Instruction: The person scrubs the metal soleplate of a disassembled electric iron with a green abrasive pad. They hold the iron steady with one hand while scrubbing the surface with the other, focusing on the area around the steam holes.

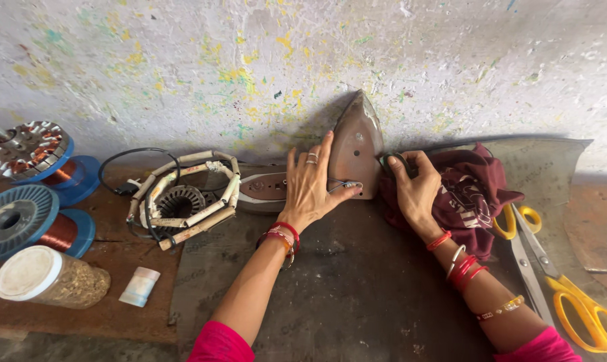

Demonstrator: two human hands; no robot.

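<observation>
A clothes iron stands upright on its heel against the wall, its brown soleplate facing me. My left hand lies flat against the soleplate's lower left, fingers spread, thumb near two small wire ends at its base. My right hand grips a dark part at the iron's right side, behind the soleplate. Both wrists wear red bangles. A second iron body, white and brown, lies flat behind my left hand.
A maroon cloth lies bunched right of the iron. Yellow-handled scissors rest at far right. On the left are a wound coil with sleeved wires, blue spools of copper wire, a white-lidded jar and a small white roll.
</observation>
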